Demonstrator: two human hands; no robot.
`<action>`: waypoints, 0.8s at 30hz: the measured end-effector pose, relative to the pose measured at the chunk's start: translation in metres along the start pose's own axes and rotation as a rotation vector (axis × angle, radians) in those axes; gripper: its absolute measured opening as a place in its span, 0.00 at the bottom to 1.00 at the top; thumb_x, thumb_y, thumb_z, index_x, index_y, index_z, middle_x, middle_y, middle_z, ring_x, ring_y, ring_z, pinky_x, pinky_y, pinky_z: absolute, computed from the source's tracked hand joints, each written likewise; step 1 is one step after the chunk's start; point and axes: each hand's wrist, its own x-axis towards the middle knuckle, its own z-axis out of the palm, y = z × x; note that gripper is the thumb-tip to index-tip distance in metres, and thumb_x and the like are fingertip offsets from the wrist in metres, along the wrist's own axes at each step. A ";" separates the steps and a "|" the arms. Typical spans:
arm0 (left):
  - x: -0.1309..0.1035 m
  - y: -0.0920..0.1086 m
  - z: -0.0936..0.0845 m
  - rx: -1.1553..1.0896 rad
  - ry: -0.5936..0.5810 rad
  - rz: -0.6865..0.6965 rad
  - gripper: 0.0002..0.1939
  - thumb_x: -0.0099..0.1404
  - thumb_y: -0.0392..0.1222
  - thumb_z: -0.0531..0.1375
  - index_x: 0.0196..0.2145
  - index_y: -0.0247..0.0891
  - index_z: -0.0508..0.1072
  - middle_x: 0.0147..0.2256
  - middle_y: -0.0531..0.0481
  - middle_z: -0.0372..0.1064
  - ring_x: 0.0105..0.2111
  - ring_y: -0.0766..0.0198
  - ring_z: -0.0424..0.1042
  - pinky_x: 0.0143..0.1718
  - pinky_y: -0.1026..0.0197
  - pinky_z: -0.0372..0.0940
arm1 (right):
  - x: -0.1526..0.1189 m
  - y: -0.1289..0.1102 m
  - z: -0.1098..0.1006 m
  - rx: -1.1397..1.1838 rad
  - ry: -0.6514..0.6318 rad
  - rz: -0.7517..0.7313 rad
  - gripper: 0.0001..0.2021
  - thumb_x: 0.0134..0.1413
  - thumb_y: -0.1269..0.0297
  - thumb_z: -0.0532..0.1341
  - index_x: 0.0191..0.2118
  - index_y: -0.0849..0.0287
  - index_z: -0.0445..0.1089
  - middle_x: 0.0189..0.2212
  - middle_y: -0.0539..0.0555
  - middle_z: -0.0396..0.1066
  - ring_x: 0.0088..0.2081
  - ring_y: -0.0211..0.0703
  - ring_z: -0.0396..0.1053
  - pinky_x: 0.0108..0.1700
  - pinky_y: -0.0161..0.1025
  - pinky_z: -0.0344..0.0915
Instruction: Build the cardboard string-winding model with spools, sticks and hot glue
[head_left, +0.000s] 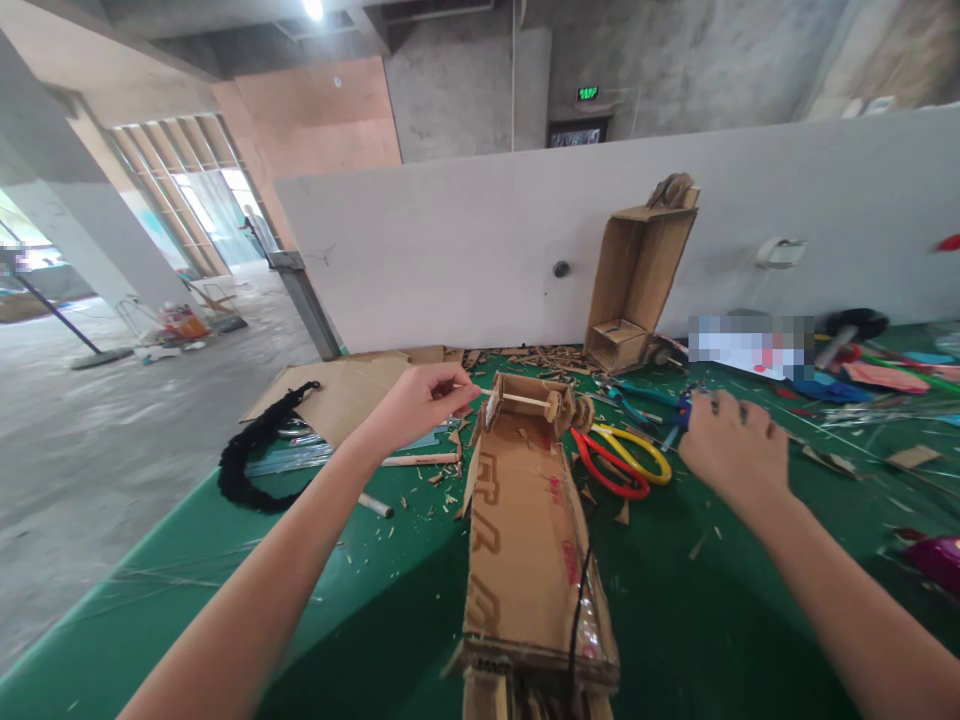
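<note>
A long cardboard box construction (521,530) lies on the green table, with a thin wooden stick (525,400) through its far end and small cardboard discs (574,410) beside it. My left hand (439,400) pinches the left end of the stick. My right hand (735,445) is closed round a dark blue tool (684,408) to the right; most of the tool is hidden. Red scissor handles (611,465) and yellow ones (637,450) lie between the construction and my right hand.
A second cardboard construction (641,275) stands upright by the white partition (450,260). Flat cardboard (337,395), a black fuzzy coil (240,460) and a hammer (420,460) lie at the left. Scraps litter the green table (360,620); mixed materials crowd its right side.
</note>
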 end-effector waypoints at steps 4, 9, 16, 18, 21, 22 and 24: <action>0.000 -0.001 0.000 -0.010 0.015 0.004 0.07 0.60 0.44 0.59 0.28 0.38 0.73 0.23 0.51 0.68 0.23 0.68 0.65 0.23 0.67 0.55 | 0.005 0.024 0.021 0.007 -0.177 0.162 0.18 0.49 0.74 0.49 0.45 0.67 0.67 0.39 0.74 0.69 0.42 0.69 0.68 0.35 0.55 0.63; 0.000 -0.002 0.000 0.030 0.045 0.031 0.06 0.60 0.43 0.59 0.30 0.39 0.74 0.23 0.51 0.69 0.23 0.67 0.65 0.24 0.66 0.56 | 0.004 0.026 0.023 0.022 -0.151 0.200 0.20 0.51 0.68 0.50 0.50 0.69 0.63 0.40 0.75 0.66 0.41 0.68 0.68 0.34 0.52 0.62; 0.000 -0.007 -0.005 0.156 0.006 0.070 0.10 0.63 0.43 0.55 0.28 0.39 0.74 0.22 0.51 0.69 0.22 0.67 0.65 0.24 0.65 0.56 | 0.018 0.009 -0.022 0.482 0.268 0.135 0.12 0.48 0.63 0.58 0.41 0.58 0.65 0.36 0.64 0.67 0.46 0.59 0.64 0.42 0.47 0.63; 0.000 -0.007 -0.007 0.154 0.001 0.058 0.10 0.63 0.43 0.55 0.27 0.39 0.74 0.22 0.51 0.69 0.22 0.67 0.65 0.24 0.65 0.57 | 0.015 -0.003 -0.041 0.566 0.303 0.175 0.11 0.46 0.63 0.60 0.38 0.57 0.63 0.34 0.62 0.67 0.44 0.57 0.66 0.42 0.47 0.64; -0.001 -0.006 -0.008 0.167 -0.001 0.057 0.10 0.62 0.43 0.56 0.27 0.39 0.74 0.21 0.52 0.68 0.21 0.67 0.64 0.24 0.66 0.56 | -0.004 -0.023 -0.062 0.708 0.252 0.222 0.14 0.48 0.58 0.60 0.41 0.54 0.61 0.31 0.57 0.68 0.33 0.51 0.69 0.33 0.44 0.65; -0.001 -0.005 -0.009 0.176 -0.002 0.061 0.10 0.62 0.43 0.56 0.27 0.39 0.74 0.20 0.52 0.68 0.20 0.68 0.64 0.23 0.66 0.56 | -0.014 -0.028 -0.065 0.775 0.259 0.188 0.16 0.49 0.57 0.60 0.43 0.53 0.60 0.30 0.56 0.68 0.30 0.49 0.69 0.31 0.43 0.65; -0.001 -0.004 -0.010 0.206 -0.013 0.070 0.11 0.63 0.43 0.56 0.25 0.39 0.73 0.19 0.52 0.67 0.20 0.68 0.63 0.23 0.66 0.55 | -0.037 -0.036 -0.067 0.849 0.220 0.032 0.20 0.51 0.56 0.58 0.50 0.53 0.58 0.32 0.56 0.70 0.29 0.49 0.70 0.31 0.45 0.67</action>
